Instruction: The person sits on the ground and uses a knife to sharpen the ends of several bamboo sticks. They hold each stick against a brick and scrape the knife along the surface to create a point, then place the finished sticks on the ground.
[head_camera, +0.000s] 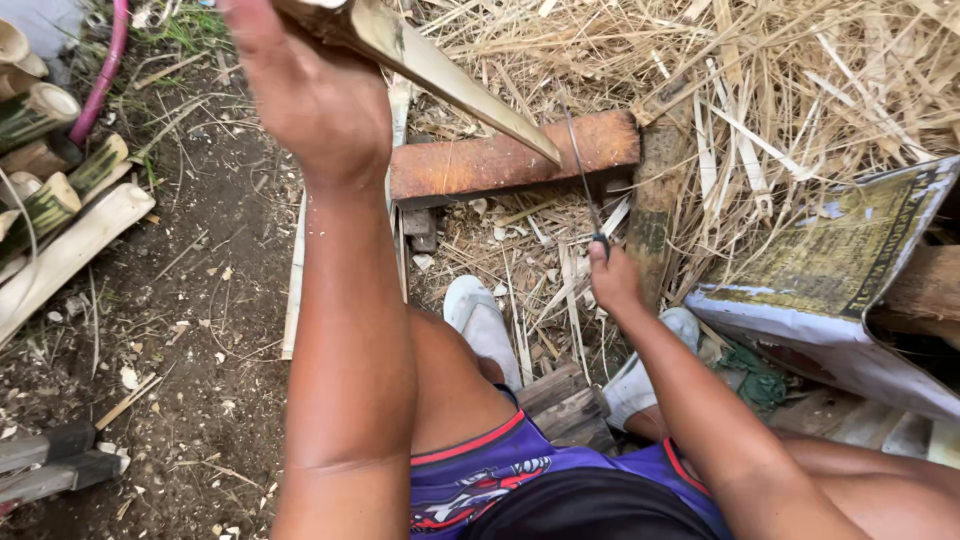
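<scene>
over straw-strewn dirt, left hand (310, 95) clamps bamboo strip (450, 80) – tip slanting down-right; right hand (612, 280) grips knife (582, 175) upright.

An outdoor bamboo-splitting yard is showing here: bare dirt ground (200, 330) is lying strewn with chips, cut bamboo lengths (60, 190) are piling up at one side, a heap of dry shavings (800, 80) is spreading behind a rusty block (500, 160).
</scene>
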